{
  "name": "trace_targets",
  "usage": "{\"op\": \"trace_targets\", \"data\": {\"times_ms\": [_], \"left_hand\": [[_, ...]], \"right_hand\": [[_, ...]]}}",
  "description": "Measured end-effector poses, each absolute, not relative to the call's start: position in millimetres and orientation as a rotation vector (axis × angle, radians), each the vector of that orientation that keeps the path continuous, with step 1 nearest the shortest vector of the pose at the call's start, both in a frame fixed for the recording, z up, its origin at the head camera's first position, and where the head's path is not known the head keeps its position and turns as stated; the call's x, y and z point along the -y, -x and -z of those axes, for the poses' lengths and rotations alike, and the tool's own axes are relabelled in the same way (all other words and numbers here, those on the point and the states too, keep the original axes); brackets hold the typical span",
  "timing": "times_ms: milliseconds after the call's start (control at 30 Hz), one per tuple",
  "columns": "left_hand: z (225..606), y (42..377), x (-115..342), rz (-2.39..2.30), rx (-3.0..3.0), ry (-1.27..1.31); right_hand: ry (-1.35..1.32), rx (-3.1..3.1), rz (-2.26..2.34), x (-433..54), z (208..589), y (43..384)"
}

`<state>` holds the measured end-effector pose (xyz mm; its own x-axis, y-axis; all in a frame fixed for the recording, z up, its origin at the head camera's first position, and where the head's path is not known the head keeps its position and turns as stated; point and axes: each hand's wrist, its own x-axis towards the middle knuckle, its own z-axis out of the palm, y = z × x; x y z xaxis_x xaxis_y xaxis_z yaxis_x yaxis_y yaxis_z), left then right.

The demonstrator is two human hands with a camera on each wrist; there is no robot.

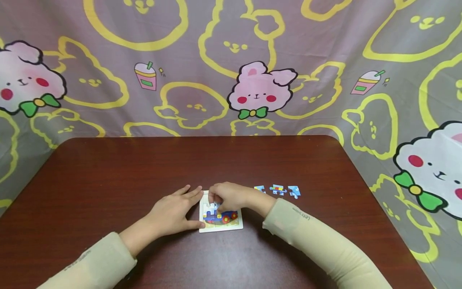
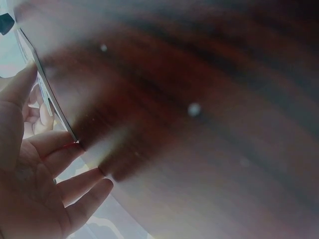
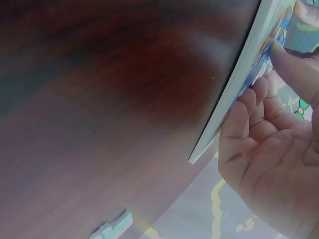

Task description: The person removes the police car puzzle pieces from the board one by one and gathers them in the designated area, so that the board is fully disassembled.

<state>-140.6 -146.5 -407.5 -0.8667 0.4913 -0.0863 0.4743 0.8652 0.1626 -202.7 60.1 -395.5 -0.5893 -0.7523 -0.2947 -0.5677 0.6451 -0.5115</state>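
Note:
A small square jigsaw puzzle in a white tray (image 1: 221, 230) lies on the table, with a picture of a blue vehicle with red and yellow wheels. My left hand (image 1: 173, 212) is spread along the tray's left side, thumb at the near corner and fingertips by the far one. Over the picture's upper left part, my right hand (image 1: 231, 196) pinches a puzzle piece (image 1: 216, 206) between thumb and curled fingers; the hand hides much of it. In the right wrist view the thumb and fingertips are right at the tray's (image 3: 219, 119) picture side.
To the right of the tray lie loose puzzle pieces: a yellow and blue one (image 1: 259, 188) partly behind the right wrist, a multicoloured one (image 1: 278, 189) and a light blue one (image 1: 294, 191). A patterned curtain (image 1: 195, 100) hangs behind the brown table (image 1: 144, 164).

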Motion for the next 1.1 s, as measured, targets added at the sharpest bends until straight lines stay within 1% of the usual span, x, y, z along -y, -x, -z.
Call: {"op": "trace_targets", "data": {"times_ms": [267,800,1100], "left_hand": [[407.8,139.4,147.1,-0.217,-2.903,-0.745],[408.3,139.4,147.5,-0.225,-2.909,-0.750],[407.6,140.3,148.0,-0.231,-2.911,-0.753]], "right_hand": [[1.031,-2.363,0.564,-62.4,399.1,201.3],[1.013,-2.238,0.850,-63.2,397.3,205.6],[1.024,-2.242,0.850,-59.2,395.5,206.4]]}}
